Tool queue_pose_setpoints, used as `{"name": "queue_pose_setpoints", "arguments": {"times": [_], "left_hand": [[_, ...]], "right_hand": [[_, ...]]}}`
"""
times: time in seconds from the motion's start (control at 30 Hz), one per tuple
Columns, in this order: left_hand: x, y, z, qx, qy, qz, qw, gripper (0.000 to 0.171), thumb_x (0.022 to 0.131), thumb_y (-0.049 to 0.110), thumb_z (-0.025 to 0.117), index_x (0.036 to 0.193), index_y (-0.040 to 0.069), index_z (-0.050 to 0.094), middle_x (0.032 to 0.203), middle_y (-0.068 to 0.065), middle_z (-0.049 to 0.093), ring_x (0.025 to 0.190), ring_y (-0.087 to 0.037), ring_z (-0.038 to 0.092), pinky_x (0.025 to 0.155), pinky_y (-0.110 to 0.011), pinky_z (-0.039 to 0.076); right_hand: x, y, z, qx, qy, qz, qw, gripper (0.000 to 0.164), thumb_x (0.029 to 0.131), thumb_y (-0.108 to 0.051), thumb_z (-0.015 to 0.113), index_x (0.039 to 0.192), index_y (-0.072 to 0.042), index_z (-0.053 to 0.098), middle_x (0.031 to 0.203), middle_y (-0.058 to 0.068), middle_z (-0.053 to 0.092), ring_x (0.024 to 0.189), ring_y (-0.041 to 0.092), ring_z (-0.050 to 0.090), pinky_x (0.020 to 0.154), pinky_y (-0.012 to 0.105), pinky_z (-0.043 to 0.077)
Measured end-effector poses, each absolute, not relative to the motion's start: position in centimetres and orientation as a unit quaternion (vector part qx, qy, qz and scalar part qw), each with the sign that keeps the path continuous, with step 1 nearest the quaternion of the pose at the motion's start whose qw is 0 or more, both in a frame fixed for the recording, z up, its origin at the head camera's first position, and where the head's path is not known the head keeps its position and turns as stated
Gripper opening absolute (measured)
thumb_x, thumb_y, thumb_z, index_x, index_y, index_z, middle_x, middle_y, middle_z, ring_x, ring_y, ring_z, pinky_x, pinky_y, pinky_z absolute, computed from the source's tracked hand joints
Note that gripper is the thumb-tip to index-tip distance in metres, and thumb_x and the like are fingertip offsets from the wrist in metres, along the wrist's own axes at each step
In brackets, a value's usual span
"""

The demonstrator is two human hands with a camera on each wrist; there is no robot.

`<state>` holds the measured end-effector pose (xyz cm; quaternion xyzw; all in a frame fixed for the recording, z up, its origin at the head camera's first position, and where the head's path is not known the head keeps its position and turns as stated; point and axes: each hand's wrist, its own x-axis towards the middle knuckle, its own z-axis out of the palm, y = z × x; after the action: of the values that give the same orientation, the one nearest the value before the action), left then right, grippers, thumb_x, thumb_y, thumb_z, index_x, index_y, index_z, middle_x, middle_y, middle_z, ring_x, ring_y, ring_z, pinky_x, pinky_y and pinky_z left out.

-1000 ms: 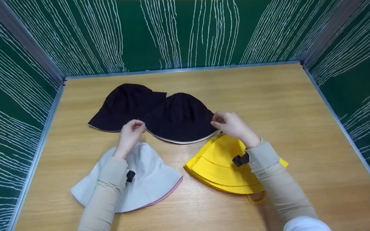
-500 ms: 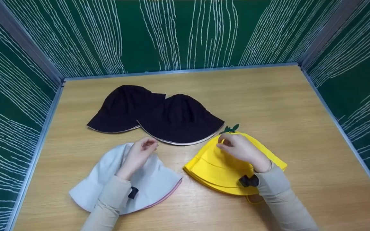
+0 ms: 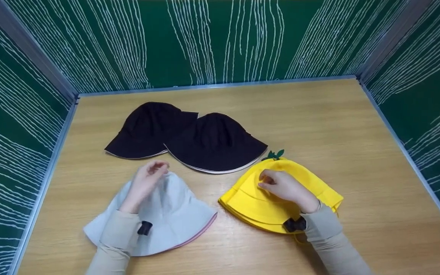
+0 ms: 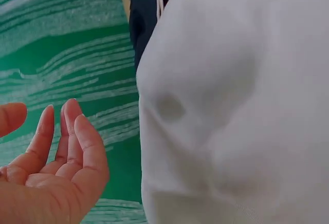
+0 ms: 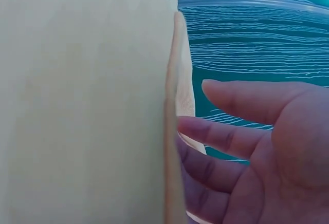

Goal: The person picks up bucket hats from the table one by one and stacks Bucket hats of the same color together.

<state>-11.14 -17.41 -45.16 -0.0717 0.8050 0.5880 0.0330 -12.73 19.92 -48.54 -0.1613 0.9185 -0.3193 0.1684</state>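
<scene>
My left hand (image 3: pixel 147 185) hovers over the crown of a pale grey bucket hat (image 3: pixel 178 214) with a pink-edged brim, at the front left. Its fingers (image 4: pixel 90 147) are loosely bent, with nothing between them, beside the hat's cloth in the left wrist view. Over a yellow bucket hat (image 3: pixel 243 194) at the front right is my right hand (image 3: pixel 287 187), fingers relaxed and holding nothing. A green leaf tuft (image 3: pixel 274 154) tops that hat. In the right wrist view, some fingers (image 5: pixel 221 136) pass partly behind a pale cloth edge.
Two black bucket hats lie behind, the right one (image 3: pixel 216 145) overlapping the brim of the left one (image 3: pixel 143 133). All rest on a wooden table (image 3: pixel 311 114) bordered by green panels (image 3: pixel 220 42) with white streaks.
My hands have left the brim of the right black hat and drawn back toward me. The left now sits over the grey hat, the right over the yellow one; the leaf tuft is uncovered.
</scene>
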Motion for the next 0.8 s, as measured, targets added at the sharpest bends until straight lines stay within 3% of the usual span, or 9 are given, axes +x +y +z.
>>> {"name": "queue_pose_setpoints", "arguments": {"times": [0.17, 0.27, 0.37, 0.5, 0.57, 0.63, 0.7, 0.73, 0.8], "left_hand": [[-12.9, -20.6, -44.1, -0.136, 0.717, 0.683, 0.026, 0.019, 0.097, 0.008, 0.050, 0.111, -0.003, 0.052, 0.086, 0.010, 0.060, 0.080, -0.002, 0.056, 0.075, -0.017, 0.046], [-13.9, -22.4, -43.5, -0.185, 0.649, 0.738, 0.017, 0.012, 0.097, 0.009, 0.048, 0.109, 0.006, 0.047, 0.085, 0.013, 0.056, 0.080, -0.002, 0.054, 0.073, -0.016, 0.045], [-15.1, -24.0, -43.0, -0.241, 0.587, 0.773, 0.011, 0.008, 0.098, 0.013, 0.046, 0.106, 0.013, 0.045, 0.095, 0.010, 0.050, 0.087, -0.003, 0.049, 0.074, -0.014, 0.045], [-16.6, -25.9, -42.6, -0.324, 0.502, 0.802, 0.014, 0.028, 0.097, 0.019, 0.046, 0.125, 0.018, 0.040, 0.118, 0.004, 0.039, 0.096, -0.006, 0.040, 0.075, -0.017, 0.048], [-17.1, -26.8, -42.8, -0.352, 0.464, 0.812, 0.019, 0.029, 0.097, 0.019, 0.047, 0.125, 0.018, 0.040, 0.118, 0.004, 0.040, 0.097, -0.008, 0.040, 0.075, -0.022, 0.048], [-17.4, -27.6, -43.2, -0.364, 0.446, 0.817, 0.027, 0.021, 0.096, 0.019, 0.049, 0.117, 0.017, 0.048, 0.111, 0.006, 0.047, 0.095, -0.008, 0.039, 0.079, -0.026, 0.045], [-17.6, -28.1, -43.8, -0.366, 0.441, 0.819, 0.031, 0.007, 0.095, 0.019, 0.050, 0.095, 0.016, 0.057, 0.095, 0.008, 0.055, 0.092, -0.008, 0.039, 0.085, -0.029, 0.040], [-17.7, -28.3, -44.1, -0.366, 0.435, 0.822, 0.030, 0.012, 0.094, 0.018, 0.051, 0.084, 0.016, 0.057, 0.085, 0.008, 0.054, 0.092, -0.008, 0.040, 0.090, -0.030, 0.036], [-17.9, -28.4, -44.6, -0.364, 0.443, 0.818, 0.030, 0.017, 0.094, 0.019, 0.051, 0.079, 0.017, 0.057, 0.094, 0.007, 0.057, 0.099, -0.009, 0.039, 0.100, -0.030, 0.029]], "right_hand": [[-12.6, 19.9, -48.8, -0.174, 0.917, -0.323, 0.156, 0.017, 0.092, -0.018, 0.061, 0.100, -0.004, 0.062, 0.081, 0.003, 0.060, 0.069, 0.015, 0.049, 0.065, 0.028, 0.042], [-12.6, 20.0, -48.9, -0.176, 0.917, -0.323, 0.153, 0.017, 0.092, -0.018, 0.061, 0.100, -0.003, 0.062, 0.080, 0.003, 0.059, 0.068, 0.014, 0.048, 0.064, 0.028, 0.042], [-12.5, 20.1, -48.8, -0.164, 0.919, -0.323, 0.158, 0.017, 0.092, -0.018, 0.061, 0.101, -0.004, 0.061, 0.081, 0.003, 0.059, 0.068, 0.014, 0.049, 0.064, 0.027, 0.042], [-12.5, 20.2, -48.8, -0.146, 0.920, -0.324, 0.168, 0.017, 0.092, -0.019, 0.060, 0.102, -0.005, 0.062, 0.084, 0.004, 0.060, 0.070, 0.016, 0.050, 0.064, 0.027, 0.043], [-12.5, 20.1, -48.8, -0.138, 0.919, -0.325, 0.175, 0.018, 0.093, -0.020, 0.060, 0.102, -0.006, 0.062, 0.084, 0.004, 0.060, 0.071, 0.016, 0.050, 0.065, 0.028, 0.043], [-12.5, 20.1, -48.9, -0.133, 0.918, -0.327, 0.180, 0.018, 0.093, -0.021, 0.060, 0.103, -0.006, 0.062, 0.085, 0.004, 0.060, 0.072, 0.017, 0.051, 0.065, 0.028, 0.043], [-12.4, 19.9, -49.0, -0.130, 0.918, -0.328, 0.184, 0.018, 0.093, -0.022, 0.061, 0.103, -0.007, 0.062, 0.086, 0.004, 0.059, 0.073, 0.017, 0.051, 0.066, 0.029, 0.043], [-12.4, 19.9, -49.0, -0.127, 0.917, -0.328, 0.185, 0.018, 0.093, -0.022, 0.061, 0.103, -0.007, 0.062, 0.086, 0.004, 0.059, 0.073, 0.017, 0.051, 0.067, 0.029, 0.043], [-12.5, 19.8, -49.0, -0.127, 0.917, -0.329, 0.188, 0.018, 0.093, -0.022, 0.061, 0.103, -0.007, 0.062, 0.086, 0.004, 0.060, 0.074, 0.018, 0.051, 0.067, 0.029, 0.043]]}}
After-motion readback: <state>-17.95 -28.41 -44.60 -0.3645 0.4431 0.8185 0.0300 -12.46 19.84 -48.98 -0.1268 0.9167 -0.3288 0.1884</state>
